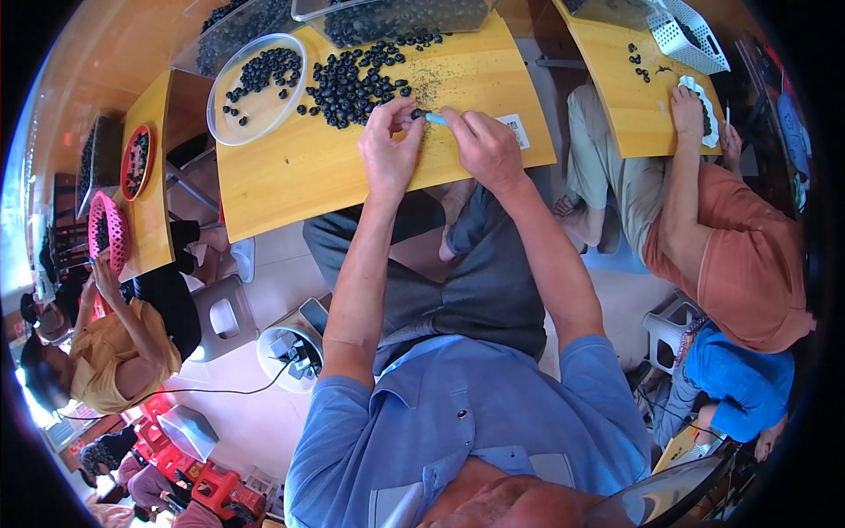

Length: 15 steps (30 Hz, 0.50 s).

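Observation:
Above the near part of a yellow wooden table [308, 189], my left hand [389, 151] pinches a small, dark, round piece [417, 113] between thumb and fingers. My right hand [487, 151] is closed around a slim light-blue handle [435, 119], its tip meeting the piece; what kind of tool it is I cannot make out. Just beyond my left hand spreads a loose heap of similar black round pieces [348, 88]. Fine dark crumbs [429, 79] are scattered on the wood past my hands.
Left of the heap, a round clear tray [273, 116] holds more pieces. Clear bins [304, 12] full of them line the far edge. A white printed card [513, 132] lies by my right hand. Co-workers sit at tables on both sides; a white bucket [268, 356] stands on the floor.

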Motion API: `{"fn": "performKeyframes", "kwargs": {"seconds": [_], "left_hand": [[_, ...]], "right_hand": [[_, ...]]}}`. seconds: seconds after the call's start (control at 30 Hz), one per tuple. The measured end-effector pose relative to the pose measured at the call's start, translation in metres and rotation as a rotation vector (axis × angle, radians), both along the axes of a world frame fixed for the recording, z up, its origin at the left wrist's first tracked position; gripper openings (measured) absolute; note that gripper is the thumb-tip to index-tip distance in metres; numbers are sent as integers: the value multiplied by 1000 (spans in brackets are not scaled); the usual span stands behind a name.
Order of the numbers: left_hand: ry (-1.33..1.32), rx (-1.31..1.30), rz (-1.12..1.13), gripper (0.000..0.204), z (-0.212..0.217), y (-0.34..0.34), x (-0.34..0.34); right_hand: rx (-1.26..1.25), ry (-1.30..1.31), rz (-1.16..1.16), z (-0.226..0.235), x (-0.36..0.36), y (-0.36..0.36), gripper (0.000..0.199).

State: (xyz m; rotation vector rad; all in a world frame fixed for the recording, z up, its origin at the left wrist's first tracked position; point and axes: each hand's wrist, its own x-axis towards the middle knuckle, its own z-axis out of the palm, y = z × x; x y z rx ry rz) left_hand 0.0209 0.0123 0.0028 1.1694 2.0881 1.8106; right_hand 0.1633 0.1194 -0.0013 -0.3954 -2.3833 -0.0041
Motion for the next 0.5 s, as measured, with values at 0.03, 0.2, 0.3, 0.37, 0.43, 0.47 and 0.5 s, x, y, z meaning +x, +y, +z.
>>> {"fn": "performKeyframes", "kwargs": {"seconds": [0.03, 0.2, 0.3, 0.37, 0.43, 0.47, 0.5], "left_hand": [[0, -1, 0, 32, 0, 0, 0], [40, -30, 0, 33, 3, -1, 0], [17, -15, 3, 34, 2, -1, 1], [1, -20, 0, 34, 1, -2, 1], [-15, -24, -1, 35, -1, -1, 1], [-57, 19, -15, 35, -5, 0, 0], [-99, 63, -29, 35, -8, 0, -1]], "right_hand": [[11, 1, 8, -1, 0, 0, 37], [2, -7, 7, -2, 0, 0, 37], [-13, -2, 10, -1, -1, -1, 38], [-29, 1, 16, 0, 0, -1, 39], [-58, -9, 20, 1, 0, 0, 37], [-58, -9, 21, 1, 0, 0, 37], [-121, -56, -56, 1, -1, 0, 36]]}}
